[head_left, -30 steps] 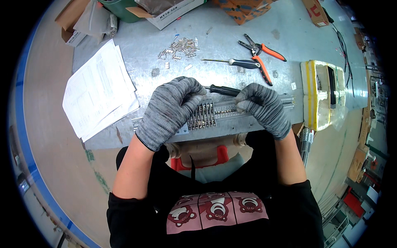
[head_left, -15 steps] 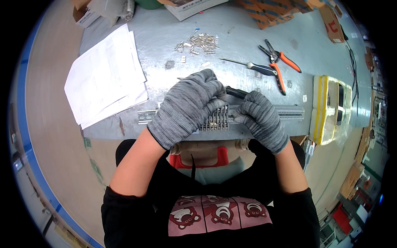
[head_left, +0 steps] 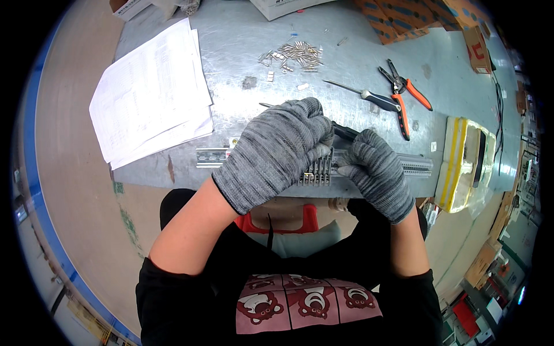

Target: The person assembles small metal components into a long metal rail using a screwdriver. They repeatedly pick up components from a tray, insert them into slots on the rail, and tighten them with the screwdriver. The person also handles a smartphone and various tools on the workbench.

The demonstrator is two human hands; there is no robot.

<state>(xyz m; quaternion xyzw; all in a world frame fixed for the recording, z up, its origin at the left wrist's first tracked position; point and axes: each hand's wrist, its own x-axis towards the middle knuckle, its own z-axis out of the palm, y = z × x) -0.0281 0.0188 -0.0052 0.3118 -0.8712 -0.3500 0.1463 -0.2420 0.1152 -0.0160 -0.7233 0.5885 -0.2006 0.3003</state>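
Note:
My left hand (head_left: 277, 155), in a grey knitted glove, is closed above the left part of a row of small metal-and-grey terminal blocks (head_left: 317, 174). What its fingers pinch is hidden. The blocks sit on a metal rail (head_left: 211, 157) lying along the near table edge. My right hand (head_left: 379, 174), gloved alike, is closed at the right of the blocks. A black rod-shaped handle (head_left: 346, 132) runs from beside the left fingertips into the right fist. A thin metal tip (head_left: 265, 105) shows past the left knuckles; whether it belongs to the black handle I cannot tell.
Paper sheets (head_left: 156, 98) lie at left. Beyond my hands are a heap of small metal pins (head_left: 303, 55), a screwdriver (head_left: 375, 99) and orange-handled pliers (head_left: 404, 95). A yellow-banded white foam box (head_left: 453, 167) stands at right; cardboard boxes (head_left: 398, 20) sit at the far edge.
The view has shifted, so most table items appear further right. My left hand covers a bit more of the terminal blocks. Both hands stay closed, with the black handle between them.

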